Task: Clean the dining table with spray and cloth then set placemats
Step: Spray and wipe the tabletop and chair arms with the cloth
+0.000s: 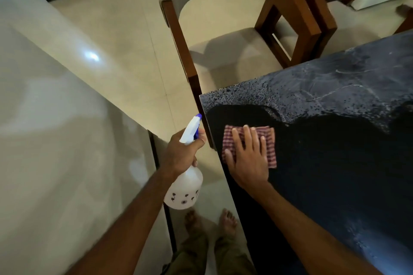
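Right hand lies flat, fingers spread, pressing a red-checked cloth onto the dark table near its corner. Left hand is closed around the neck of a white spray bottle, held off the table edge over the floor, blue nozzle pointing toward the table. Droplets cover the table surface beyond the cloth; the patch around the cloth looks uniformly dark. A cushioned chair stands past the corner.

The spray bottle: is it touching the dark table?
Apart. The head view shows the spray bottle held in the left hand off the table edge, with floor visible between them.
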